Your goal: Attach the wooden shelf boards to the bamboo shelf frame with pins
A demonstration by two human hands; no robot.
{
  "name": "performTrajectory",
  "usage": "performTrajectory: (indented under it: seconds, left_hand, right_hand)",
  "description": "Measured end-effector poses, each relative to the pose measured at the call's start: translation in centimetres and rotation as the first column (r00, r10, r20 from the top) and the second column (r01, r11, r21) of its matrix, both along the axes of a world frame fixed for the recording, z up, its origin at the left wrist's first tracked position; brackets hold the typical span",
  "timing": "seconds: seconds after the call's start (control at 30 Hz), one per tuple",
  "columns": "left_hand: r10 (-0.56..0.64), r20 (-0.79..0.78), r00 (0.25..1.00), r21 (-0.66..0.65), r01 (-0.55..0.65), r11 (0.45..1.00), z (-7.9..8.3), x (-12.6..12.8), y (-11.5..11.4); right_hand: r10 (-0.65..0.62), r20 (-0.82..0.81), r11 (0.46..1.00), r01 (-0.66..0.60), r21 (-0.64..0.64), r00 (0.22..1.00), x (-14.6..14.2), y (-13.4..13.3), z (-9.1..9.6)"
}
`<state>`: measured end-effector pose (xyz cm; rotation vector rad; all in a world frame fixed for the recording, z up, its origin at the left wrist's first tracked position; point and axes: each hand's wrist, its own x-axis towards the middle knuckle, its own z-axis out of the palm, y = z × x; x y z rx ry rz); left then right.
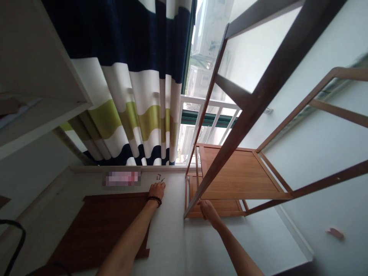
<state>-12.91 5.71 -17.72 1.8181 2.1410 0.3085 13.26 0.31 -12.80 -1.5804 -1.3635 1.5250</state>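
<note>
My left hand, with a dark bead bracelet on its wrist, rests low over the white surface. Its fingers are curled together at several small dark screws; one screw lies right at the fingertips, and what is under the fingers is hidden. A brown wooden shelf rack stands to the right, with slanting side frames and panel shelves. Beside the lower end of its near post, my right hand is closed, fingers pressed together. Whether it grips the rack or a small part cannot be made out.
A dark brown wooden panel lies flat left of my left hand, below a blurred pink packet. Striped curtains hang beside a window with a white railing. A white shelf unit juts in at left; a black cable curves below it.
</note>
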Motion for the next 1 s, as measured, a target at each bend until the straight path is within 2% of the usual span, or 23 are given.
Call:
performTrajectory:
  seconds: [0.1,0.23,0.33,0.43,0.47,0.53,0.57,0.63,0.7,0.77,0.87,0.93,1.0]
  left_hand:
    - [0.017,0.103,0.995,0.068,-0.024,0.997,0.3,0.0,-0.9]
    - [0.051,0.299,0.953,0.166,-0.104,0.981,1.7,1.4,-1.9]
    - [0.045,0.48,0.876,0.225,-0.172,0.959,4.0,3.4,-2.8]
    - [-0.008,0.619,0.786,0.266,-0.201,0.943,7.7,5.5,-4.4]
    - [-0.04,0.674,0.738,0.289,-0.213,0.933,9.1,6.0,-5.1]
    - [-0.199,0.885,0.421,0.337,-0.284,0.898,12.0,7.1,-6.5]
    - [-0.273,0.912,0.305,0.357,-0.265,0.896,13.4,7.6,-7.1]
    - [-0.339,0.928,0.154,0.37,-0.28,0.886,15.5,8.6,-8.2]
    - [-0.339,0.939,0.059,0.341,-0.288,0.895,16.6,9.5,-9.0]
    - [-0.313,0.95,0.006,0.301,-0.29,0.909,16.8,10.4,-9.5]
    - [-0.283,0.959,-0.021,0.26,-0.329,0.908,16.2,11.3,-9.8]
    - [-0.288,0.958,-0.007,0.268,-0.349,0.898,15.9,11.6,-9.8]
    - [-0.301,0.953,0.042,0.296,-0.342,0.892,15.8,11.8,-9.8]
  right_hand:
    - [0.008,-0.006,1.0,-0.008,-0.011,1.0,0.1,-0.4,1.2]
    - [0.105,-0.022,0.994,-0.104,0.024,0.994,0.2,-1.7,3.9]
    - [0.12,-0.137,0.991,-0.11,0.078,0.983,0.3,-2.7,6.9]
    - [0.071,-0.362,0.995,-0.04,0.093,0.929,0.5,-3.3,10.1]
    - [0.075,-0.431,0.995,-0.039,0.093,0.899,0.5,-3.4,10.9]
    - [0.075,-0.531,0.996,-0.034,0.088,0.844,0.3,-3.4,12.0]
    - [0.089,-0.575,0.996,-0.055,0.075,0.814,0.2,-3.3,12.3]
    - [0.105,-0.644,0.994,-0.096,0.049,0.758,-0.2,-3.1,12.5]
    - [0.087,-0.697,0.996,-0.088,0.035,0.712,-0.6,-3.0,12.4]
    - [0.05,-0.726,0.999,-0.044,0.027,0.685,-0.9,-3.0,12.3]
    - [0.026,-0.744,1.0,-0.013,0.024,0.668,-1.2,-3.2,12.6]
    - [0.013,-0.753,1.0,-0.003,0.015,0.658,-1.2,-3.3,13.1]
    - [-0.009,-0.758,1.0,0.008,-0.006,0.653,-1.2,-3.4,13.5]
